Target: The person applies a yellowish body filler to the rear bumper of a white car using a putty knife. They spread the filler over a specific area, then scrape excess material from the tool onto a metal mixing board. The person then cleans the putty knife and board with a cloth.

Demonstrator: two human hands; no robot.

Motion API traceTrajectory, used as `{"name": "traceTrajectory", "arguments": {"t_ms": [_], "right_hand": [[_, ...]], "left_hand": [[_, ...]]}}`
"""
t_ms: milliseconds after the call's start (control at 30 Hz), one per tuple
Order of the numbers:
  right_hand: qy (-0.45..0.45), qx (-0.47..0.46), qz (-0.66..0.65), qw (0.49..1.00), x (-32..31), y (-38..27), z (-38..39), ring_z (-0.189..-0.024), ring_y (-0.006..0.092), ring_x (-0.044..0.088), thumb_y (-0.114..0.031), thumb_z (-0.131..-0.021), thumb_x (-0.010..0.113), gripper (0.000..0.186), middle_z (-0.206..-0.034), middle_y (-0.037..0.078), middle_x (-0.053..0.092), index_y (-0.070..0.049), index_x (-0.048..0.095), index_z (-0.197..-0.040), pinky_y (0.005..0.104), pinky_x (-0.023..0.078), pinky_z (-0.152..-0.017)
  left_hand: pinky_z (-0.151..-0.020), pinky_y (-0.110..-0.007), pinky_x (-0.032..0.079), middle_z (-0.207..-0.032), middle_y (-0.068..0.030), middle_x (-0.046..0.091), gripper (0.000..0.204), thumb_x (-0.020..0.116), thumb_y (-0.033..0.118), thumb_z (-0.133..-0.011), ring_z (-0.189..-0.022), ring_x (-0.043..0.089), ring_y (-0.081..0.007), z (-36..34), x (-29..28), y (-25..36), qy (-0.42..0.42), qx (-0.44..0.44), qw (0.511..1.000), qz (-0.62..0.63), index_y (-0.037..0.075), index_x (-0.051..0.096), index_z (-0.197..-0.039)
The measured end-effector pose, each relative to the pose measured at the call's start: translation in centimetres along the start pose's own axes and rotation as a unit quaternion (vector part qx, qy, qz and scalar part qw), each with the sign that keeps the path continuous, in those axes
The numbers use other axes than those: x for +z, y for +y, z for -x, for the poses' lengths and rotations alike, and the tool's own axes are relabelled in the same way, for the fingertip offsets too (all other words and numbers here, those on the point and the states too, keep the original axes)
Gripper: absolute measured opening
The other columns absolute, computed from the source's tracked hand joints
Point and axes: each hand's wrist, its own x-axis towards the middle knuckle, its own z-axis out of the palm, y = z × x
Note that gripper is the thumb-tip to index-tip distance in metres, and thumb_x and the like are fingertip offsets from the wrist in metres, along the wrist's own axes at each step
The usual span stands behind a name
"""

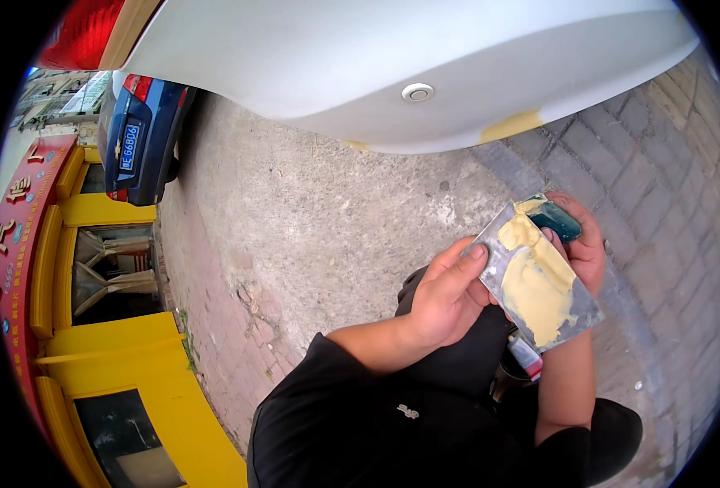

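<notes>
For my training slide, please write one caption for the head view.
Left hand holding a grey plate with yellow paste, right hand a green spreader, near a pale car bumper.

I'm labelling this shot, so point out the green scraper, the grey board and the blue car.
Green scraper (561, 220): head view, on its green body.
Grey board (586, 310): head view, on its bare corner.
Blue car (156, 132): head view, on its rear end.

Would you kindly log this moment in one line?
left hand: holding grey plate | right hand: holding green spreader | yellow paste: on plate | car panel: yellowish patch near lower edge
</notes>
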Motion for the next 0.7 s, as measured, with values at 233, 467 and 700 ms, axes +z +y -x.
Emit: {"name": "traceTrajectory", "arguments": {"t_ms": [233, 467, 700], "right_hand": [[-0.11, -0.098, 0.071, 0.987, 0.7, -0.5, -0.1, -0.11, 0.024, 0.059, 0.006, -0.081, 0.068, 0.039, -0.12, 0.017, 0.059, 0.003, 0.059, -0.119, 0.0333, 0.047, -0.096], [-0.01, -0.064, 0.063, 0.996, 0.6, -0.2, 0.2, -0.108, 0.0221, 0.06, 0.004, -0.089, 0.062, 0.026, -0.117, 0.017, 0.059, 0.005, 0.059, -0.115, 0.0317, 0.048, -0.095], [-0.131, -0.162, 0.188, 0.96, 1.4, -0.9, -0.3, -0.107, 0.0272, 0.061, -0.019, -0.063, 0.087, 0.064, -0.115, 0.017, 0.061, 0.003, 0.061, -0.118, 0.0357, 0.048, -0.092]], "left_hand": [[-0.084, -0.037, 0.052, -0.119, -0.0162, 0.063, 0.037, 0.038, 0.022, -0.105, -0.103, 0.064, -0.0251, 0.2, -0.5, -0.3, -0.031, 0.031, 0.999, 0.001, -0.004, 0.046, -0.13], [-0.103, -0.045, 0.043, -0.131, -0.0193, 0.055, 0.048, 0.039, 0.029, -0.103, -0.121, 0.056, -0.0301, 0.1, -1.4, -0.2, -0.058, 0.023, 0.998, 0.02, -0.006, 0.041, -0.136], [-0.102, -0.044, 0.044, -0.131, -0.0187, 0.056, 0.048, 0.038, 0.029, -0.103, -0.119, 0.057, -0.0296, -0.1, -2.2, -0.3, -0.076, 0.034, 0.996, 0.021, -0.006, 0.042, -0.135]]}}
